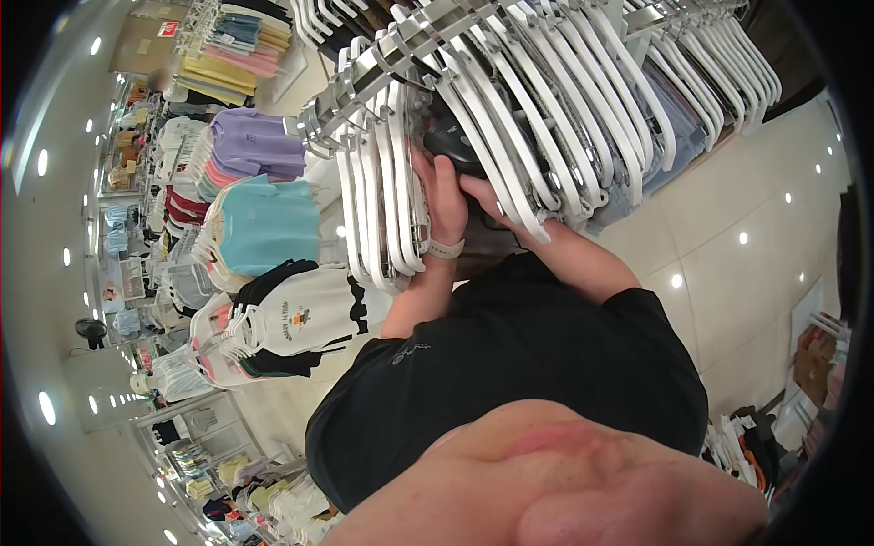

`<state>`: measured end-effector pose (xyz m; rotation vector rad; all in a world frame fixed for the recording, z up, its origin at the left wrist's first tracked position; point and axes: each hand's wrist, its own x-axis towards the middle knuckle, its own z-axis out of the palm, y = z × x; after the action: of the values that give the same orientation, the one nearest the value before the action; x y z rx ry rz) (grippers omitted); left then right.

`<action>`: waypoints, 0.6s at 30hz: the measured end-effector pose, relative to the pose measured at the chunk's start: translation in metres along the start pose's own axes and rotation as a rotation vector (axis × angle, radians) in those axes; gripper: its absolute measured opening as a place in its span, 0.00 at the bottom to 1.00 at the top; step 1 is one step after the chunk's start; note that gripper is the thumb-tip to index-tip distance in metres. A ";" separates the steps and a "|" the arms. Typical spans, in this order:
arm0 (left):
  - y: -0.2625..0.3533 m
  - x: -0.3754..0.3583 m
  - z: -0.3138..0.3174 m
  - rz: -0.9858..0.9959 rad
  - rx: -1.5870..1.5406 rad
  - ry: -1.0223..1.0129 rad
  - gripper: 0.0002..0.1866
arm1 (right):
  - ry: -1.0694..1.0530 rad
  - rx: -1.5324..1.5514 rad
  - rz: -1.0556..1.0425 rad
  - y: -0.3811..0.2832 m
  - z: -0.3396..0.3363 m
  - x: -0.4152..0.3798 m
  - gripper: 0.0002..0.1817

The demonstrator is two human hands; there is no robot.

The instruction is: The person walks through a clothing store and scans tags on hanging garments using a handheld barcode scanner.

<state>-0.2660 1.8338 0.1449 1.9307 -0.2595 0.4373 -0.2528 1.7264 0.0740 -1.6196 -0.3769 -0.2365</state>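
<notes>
My left hand, with a pale band on its wrist, reaches up into a gap between hanging clothes. Its thumb shows beside a dark rounded object; I cannot make out its kind. The other fingers are hidden by the left group of white hangers. Close by, my right hand reaches into the same gap from the right. Most of its fingers are behind the right group of white hangers. Whether either hand grips the dark object cannot be seen.
A metal rail carries the hangers overhead. Racks to the left hold a purple shirt, a blue shirt and a white printed shirt. Pale floor tiles lie right. More clothes hang at lower right.
</notes>
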 end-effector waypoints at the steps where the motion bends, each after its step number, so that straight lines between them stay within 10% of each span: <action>1: -0.003 0.002 -0.001 -0.013 0.023 0.005 0.37 | -0.016 -0.020 -0.003 0.003 0.000 0.000 0.40; 9: -0.024 -0.010 -0.004 0.025 0.278 0.059 0.43 | -0.052 -0.033 -0.010 0.015 0.005 0.002 0.40; 15: -0.001 -0.022 -0.011 -0.404 -0.057 -0.024 0.46 | -0.076 0.044 0.030 0.015 0.006 -0.002 0.36; 18: -0.014 -0.027 -0.007 -0.310 -0.137 0.042 0.47 | -0.096 0.062 0.033 0.016 0.005 -0.006 0.34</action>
<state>-0.2864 1.8450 0.1239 1.7864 0.0377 0.2471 -0.2526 1.7302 0.0568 -1.5784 -0.4266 -0.1210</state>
